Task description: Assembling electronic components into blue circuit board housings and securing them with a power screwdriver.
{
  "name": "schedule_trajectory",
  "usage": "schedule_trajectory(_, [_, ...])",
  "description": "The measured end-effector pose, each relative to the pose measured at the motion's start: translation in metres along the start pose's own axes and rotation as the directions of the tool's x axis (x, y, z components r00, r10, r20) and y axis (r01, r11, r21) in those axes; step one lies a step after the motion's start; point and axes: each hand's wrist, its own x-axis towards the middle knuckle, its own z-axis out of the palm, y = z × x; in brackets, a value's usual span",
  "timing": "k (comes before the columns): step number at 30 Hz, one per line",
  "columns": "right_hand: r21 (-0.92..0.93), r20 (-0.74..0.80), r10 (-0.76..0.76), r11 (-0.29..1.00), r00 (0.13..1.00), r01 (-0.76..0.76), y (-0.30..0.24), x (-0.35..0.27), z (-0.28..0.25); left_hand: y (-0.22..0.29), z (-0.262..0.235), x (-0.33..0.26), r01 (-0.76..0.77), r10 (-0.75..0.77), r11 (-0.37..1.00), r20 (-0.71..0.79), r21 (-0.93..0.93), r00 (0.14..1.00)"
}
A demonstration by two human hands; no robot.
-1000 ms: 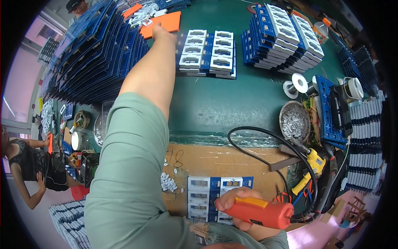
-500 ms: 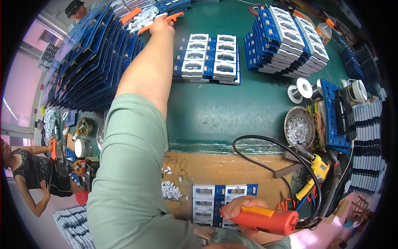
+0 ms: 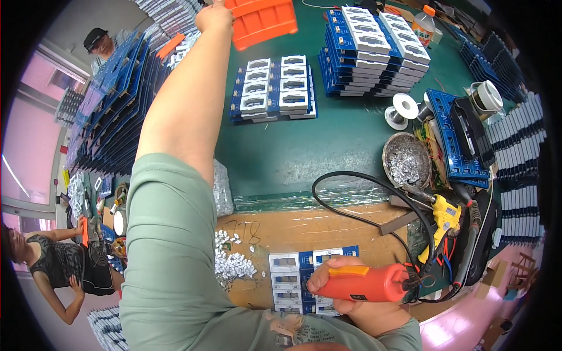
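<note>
At the far side of the bench my left hand [image 3: 214, 19] is closed on the edge of an orange plastic bin [image 3: 264, 23], tilted so its ribbed broad face shows. My right hand [image 3: 323, 282] is wrapped round a red handheld power driver [image 3: 372, 283] with an orange lever, held level. Its tip is hidden by the hand. Below it lies a blue circuit board panel [image 3: 305, 261] carrying white plastic frames [image 3: 285, 281]. A heap of small white parts [image 3: 235, 267] rests on the brown board to the left of that panel.
Stacked framed panels [image 3: 273, 88] stand mid-bench, with a taller stack [image 3: 374, 52] to the right. Blue boards [image 3: 111, 99] lean at the left. A solder spool [image 3: 404, 106], metal dish [image 3: 406, 161], yellow soldering gun [image 3: 445, 219] and black cable [image 3: 345, 175] lie right. Two other people are at left.
My left hand has lifted the orange bin and turned it, so its broad face shows. The heap of white parts shows more fully. My right hand still grips the driver.
</note>
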Motion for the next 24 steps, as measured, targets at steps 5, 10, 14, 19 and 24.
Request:
schedule_trajectory(5, [0.020, -0.045, 0.036, 0.999, 0.998, -0.035, -0.003, -0.002, -0.002, 0.042, 0.015, -0.056, 0.277, -0.283, 0.940, -0.003, -0.198, 0.959])
schedule_trajectory(10, [0.060, -0.019, 0.032, 0.998, 0.999, -0.031, -0.003, -0.001, 0.002, 0.045, 0.000, -0.052, 0.279, -0.297, 0.918, -0.024, -0.282, 0.955])
schedule_trajectory(14, [-0.062, -0.034, 0.078, 0.995, 0.996, -0.080, -0.012, 0.006, 0.007, 0.049, -0.003, -0.054, 0.302, -0.327, 0.913, -0.050, -0.273, 0.944])
schedule_trajectory(19, [0.064, -0.008, 0.015, 0.998, 1.000, -0.015, -0.003, -0.001, 0.001, 0.049, -0.002, -0.055, 0.308, -0.340, 0.903, -0.059, -0.300, 0.939])
schedule_trajectory(24, [0.024, -0.003, -0.036, 0.999, 0.999, 0.036, 0.006, -0.005, -0.005, 0.047, -0.001, -0.054, 0.291, -0.322, 0.907, -0.055, -0.306, 0.945])
